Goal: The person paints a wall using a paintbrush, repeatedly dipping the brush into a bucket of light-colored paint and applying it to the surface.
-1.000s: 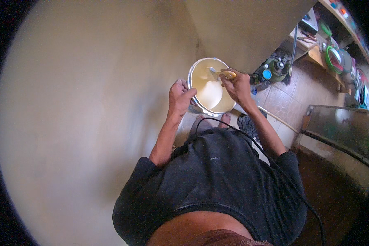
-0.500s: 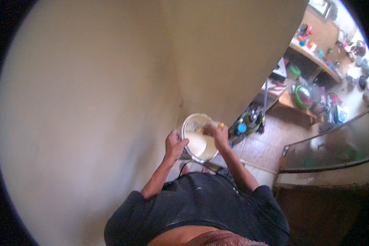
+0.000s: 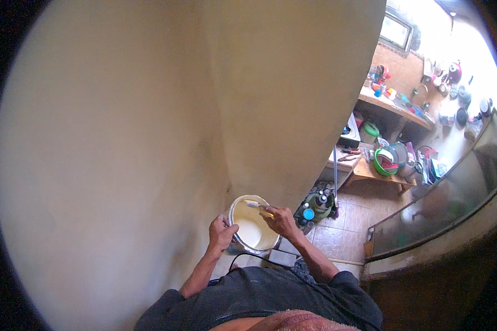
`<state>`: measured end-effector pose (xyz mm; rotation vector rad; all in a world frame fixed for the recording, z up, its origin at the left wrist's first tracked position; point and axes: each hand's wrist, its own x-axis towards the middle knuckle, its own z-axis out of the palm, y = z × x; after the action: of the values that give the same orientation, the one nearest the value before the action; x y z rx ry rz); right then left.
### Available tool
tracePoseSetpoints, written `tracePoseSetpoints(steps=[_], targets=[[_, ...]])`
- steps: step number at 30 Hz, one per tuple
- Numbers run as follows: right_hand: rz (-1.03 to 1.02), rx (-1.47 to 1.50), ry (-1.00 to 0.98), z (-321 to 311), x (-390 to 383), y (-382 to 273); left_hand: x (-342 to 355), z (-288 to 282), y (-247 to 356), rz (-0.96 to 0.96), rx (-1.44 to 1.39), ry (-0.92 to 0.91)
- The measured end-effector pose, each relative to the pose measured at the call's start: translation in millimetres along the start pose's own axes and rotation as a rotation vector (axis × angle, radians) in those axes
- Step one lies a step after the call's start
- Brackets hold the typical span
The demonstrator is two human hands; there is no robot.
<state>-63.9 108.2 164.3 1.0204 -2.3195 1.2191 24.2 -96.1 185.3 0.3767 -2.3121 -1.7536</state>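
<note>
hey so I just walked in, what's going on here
A person in a dark shirt is working by the beige walls. The left hand grips the left rim of a bucket with pale liquid inside. The right hand holds a brush, its head over the bucket's opening. Kitchen things stand off to the right.

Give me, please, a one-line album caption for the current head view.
Left hand gripping a bucket of pale liquid, right hand holding a brush at its mouth.
</note>
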Motion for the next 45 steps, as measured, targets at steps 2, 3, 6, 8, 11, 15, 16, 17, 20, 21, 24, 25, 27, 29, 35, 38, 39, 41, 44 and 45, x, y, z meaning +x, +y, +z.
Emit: tracePoseSetpoints(steps=[2,3,6,8,11,15,16,17,20,21,24,25,27,29,35,38,39,41,44,45], targets=[[0.084,-0.016,0.026,-5,1,-12,-2,-2,4,-0.001,0.014,0.040],[0.141,-0.014,0.055,-8,1,-19,-4,-2,5,-0.005,0.015,0.055],[0.320,0.194,0.171,-6,2,-27,0,-1,-8,0.007,-0.015,0.102],[0.465,0.428,0.188,1,4,-31,-2,-6,-18,-0.021,-0.043,0.114],[0.689,0.706,0.130,11,4,-27,-1,-1,-4,-0.059,-0.031,0.088],[0.820,1.045,0.113,22,14,-36,-5,-7,4,0.019,0.171,0.093],[0.840,1.080,0.108,26,18,-34,-7,-9,0,-0.006,0.142,0.099],[0.861,1.114,0.104,29,22,-33,-5,-10,-3,-0.030,0.113,0.105],[0.859,1.100,0.097,29,28,-35,-7,-18,0,0.077,0.248,0.151],[0.859,1.137,0.089,28,28,-36,-8,-18,6,0.046,0.223,0.139],[0.650,0.871,-0.050,26,18,1,-3,-20,17,-0.021,0.271,0.107],[0.589,0.778,-0.144,14,23,-3,-3,-21,24,-0.012,0.279,0.110],[0.461,0.649,-0.276,-9,41,-31,-3,-32,12,0.050,0.341,0.177],[0.295,0.543,-0.314,-12,47,-37,-10,-42,8,-0.043,0.223,0.181],[0.147,0.249,-0.249,-20,60,-34,-7,-45,59,-0.149,0.116,0.081],[0.120,0.219,-0.191,-15,55,-26,-3,-42,53,-0.171,0.061,0.044],[0.129,0.213,-0.183,-14,54,-25,0,-42,48,-0.178,0.038,0.040],[0.134,0.181,-0.158,-11,51,-24,2,-41,40,-0.180,0.013,0.048],[0.136,0.160,-0.063,-9,47,-22,2,-40,33,-0.158,0.008,0.081],[0.153,0.195,-0.001,-9,46,-23,4,-40,31,-0.153,0.009,0.088]])
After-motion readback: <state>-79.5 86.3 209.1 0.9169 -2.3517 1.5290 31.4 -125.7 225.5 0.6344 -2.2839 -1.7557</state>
